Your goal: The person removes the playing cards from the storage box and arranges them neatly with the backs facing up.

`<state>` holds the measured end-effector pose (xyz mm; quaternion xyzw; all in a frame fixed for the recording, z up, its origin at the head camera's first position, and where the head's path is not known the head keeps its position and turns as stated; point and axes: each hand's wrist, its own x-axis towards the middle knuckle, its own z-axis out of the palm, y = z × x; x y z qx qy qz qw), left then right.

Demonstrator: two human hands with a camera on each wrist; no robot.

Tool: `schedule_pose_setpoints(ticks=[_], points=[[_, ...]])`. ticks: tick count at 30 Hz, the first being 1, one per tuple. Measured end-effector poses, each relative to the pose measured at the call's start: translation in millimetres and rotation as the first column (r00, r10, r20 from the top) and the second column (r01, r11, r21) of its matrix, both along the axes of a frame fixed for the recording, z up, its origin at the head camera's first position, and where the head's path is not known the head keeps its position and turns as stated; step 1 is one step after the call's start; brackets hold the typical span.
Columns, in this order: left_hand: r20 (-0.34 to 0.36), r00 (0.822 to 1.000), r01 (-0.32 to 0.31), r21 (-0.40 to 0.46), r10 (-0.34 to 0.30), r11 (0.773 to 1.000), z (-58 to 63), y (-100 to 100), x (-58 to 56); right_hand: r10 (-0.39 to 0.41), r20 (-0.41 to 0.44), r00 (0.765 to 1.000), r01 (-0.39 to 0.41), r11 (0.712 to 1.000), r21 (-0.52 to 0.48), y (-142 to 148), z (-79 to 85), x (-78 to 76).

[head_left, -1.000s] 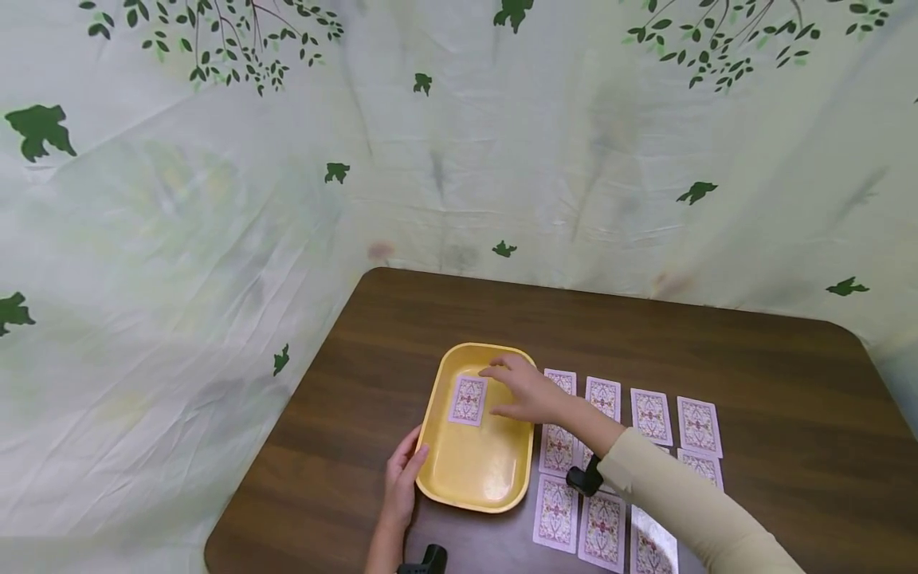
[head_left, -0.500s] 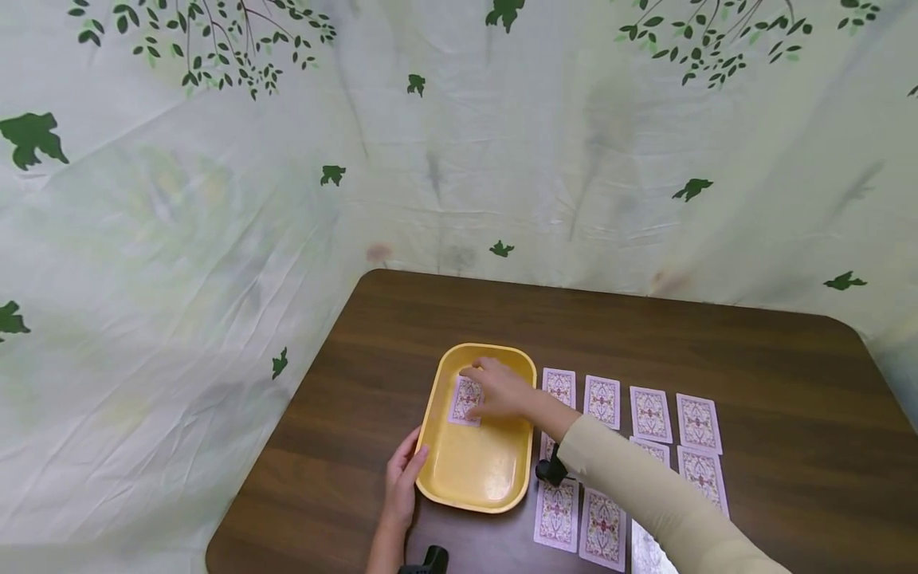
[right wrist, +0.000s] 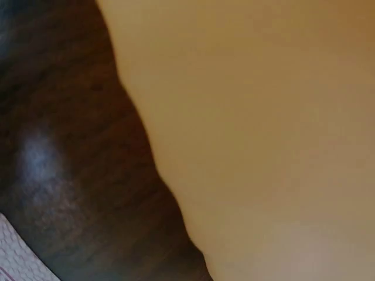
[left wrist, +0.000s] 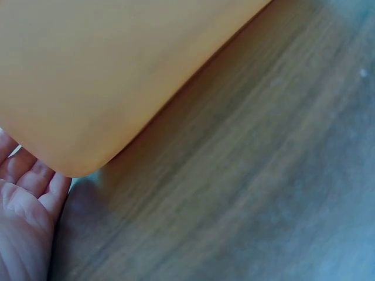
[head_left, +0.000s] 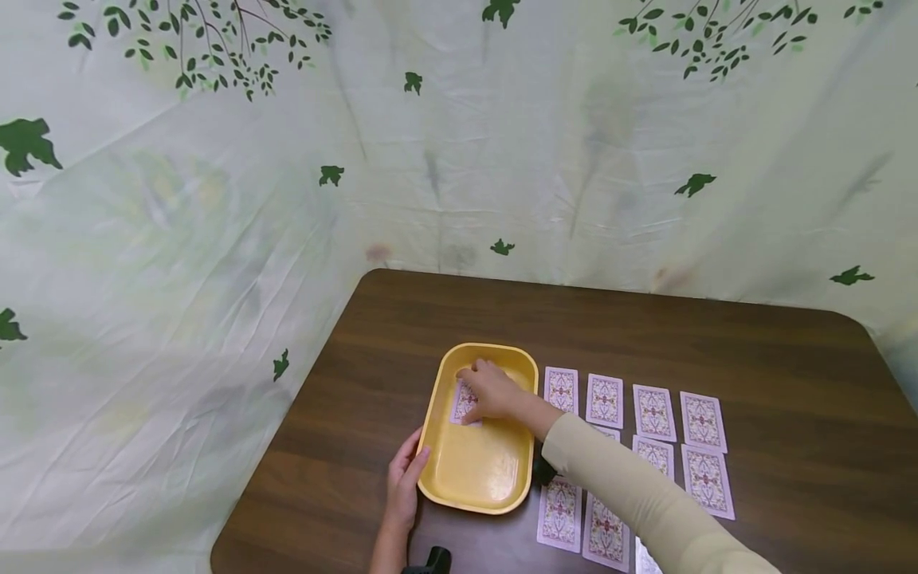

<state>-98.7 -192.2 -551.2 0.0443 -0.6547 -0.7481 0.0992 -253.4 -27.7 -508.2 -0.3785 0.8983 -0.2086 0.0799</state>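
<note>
A yellow tray (head_left: 495, 470) lies on the table, and a patterned playing card (head_left: 463, 402) lies back up inside it. My left hand (head_left: 404, 482) grips the tray's left side, with the thumb at the rim. In the left wrist view, the fingers of that hand (left wrist: 26, 199) meet the tray's corner (left wrist: 117, 76). My right hand (head_left: 495, 392) reaches into the tray over the card, fingers at its far end and thumb at its near end, partly covering it. The right wrist view shows mostly tray (right wrist: 252, 129), with no fingers visible.
Right of the tray, several playing cards (head_left: 605, 401) lie back up in rows on the brown table (head_left: 610, 323). My right sleeve (head_left: 631, 486) covers part of them. A pale leaf-printed cloth (head_left: 574, 159) hangs behind the table.
My right hand has moved left over the card in the tray, and its fingers have closed in toward the card's ends. The left hand has stayed on the tray.
</note>
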Motion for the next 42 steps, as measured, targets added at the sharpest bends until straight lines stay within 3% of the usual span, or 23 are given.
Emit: schedule_pose_setpoints(ticks=[8,19,29,36,42], points=[[-0.020,1.000,0.002,-0.009,-0.002,1.000,-0.4,0,-1.1,-0.065,0.051,0.997,0.066,0.998,-0.018,-1,4.9,4.5],[-0.021,1.000,0.015,-0.018,-0.016,1.000,-1.6,-1,-0.4,-0.095,0.007,0.995,0.095,0.995,0.022,-2,5.4,6.8],[-0.032,0.999,0.013,-0.010,-0.014,1.000,-1.3,-1,0.7,-0.198,0.091,0.976,0.197,0.980,0.018,-3,2.4,8.2],[-0.016,1.000,0.011,-0.008,-0.011,1.000,-0.9,-1,1.1,-0.174,0.095,0.980,0.174,0.985,0.013,-5,2.4,10.7],[-0.034,0.999,0.014,-0.018,-0.015,1.000,-0.3,0,0.4,-0.140,0.023,0.990,0.139,0.989,0.060,-7,5.2,13.8]])
